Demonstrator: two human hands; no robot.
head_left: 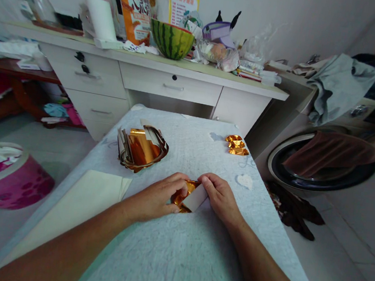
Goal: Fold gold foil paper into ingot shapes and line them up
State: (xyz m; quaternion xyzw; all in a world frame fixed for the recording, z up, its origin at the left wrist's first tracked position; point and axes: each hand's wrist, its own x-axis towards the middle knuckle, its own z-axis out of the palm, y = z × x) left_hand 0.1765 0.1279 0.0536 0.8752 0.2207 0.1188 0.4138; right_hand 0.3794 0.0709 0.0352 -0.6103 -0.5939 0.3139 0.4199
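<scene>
A sheet of gold foil paper (195,198) with a pale back lies between my hands, partly folded, at the middle of the cloth-covered table. My left hand (168,193) pinches its gold left side, thumb below and fingers above. The fingers of my right hand (220,196) are closed on the upper right edge, where the pale back faces up. Beyond my left hand stands a basket (165,150) holding a stack of gold paper sheets (143,147). Several folded gold paper pieces (237,145) sit in a short row near the table's far right corner.
Pale paper (85,196) lies along the table's left side, under my left forearm. Behind the table, a white desk (174,85) carries a watermelon half (172,40), an orange snack bag (136,10) and clutter. A washing machine (279,130) stands right, a pink bin (10,185) left.
</scene>
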